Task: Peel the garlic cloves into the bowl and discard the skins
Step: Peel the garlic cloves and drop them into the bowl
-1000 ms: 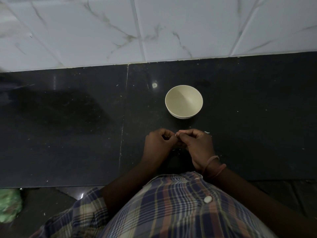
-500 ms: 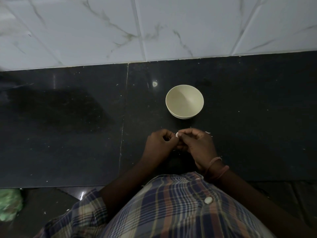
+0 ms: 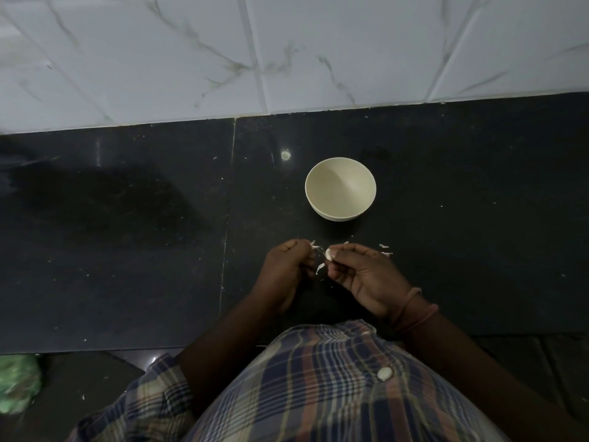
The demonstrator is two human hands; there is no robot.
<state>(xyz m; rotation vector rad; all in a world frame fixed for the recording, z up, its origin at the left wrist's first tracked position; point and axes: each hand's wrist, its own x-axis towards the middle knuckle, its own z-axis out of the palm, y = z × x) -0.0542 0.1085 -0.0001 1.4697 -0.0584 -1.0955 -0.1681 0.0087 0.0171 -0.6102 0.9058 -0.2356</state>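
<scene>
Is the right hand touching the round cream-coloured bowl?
Apart. The head view shows bare black countertop between the right hand and the round cream-coloured bowl.

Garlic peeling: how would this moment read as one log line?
step: peeling | right hand: pinches garlic clove | left hand: pinches skin strip | bowl: empty | skins: bits on counter

One bowl (image 3: pixel 340 189), one garlic clove (image 3: pixel 328 254), two hands (image 3: pixel 288 275).
</scene>
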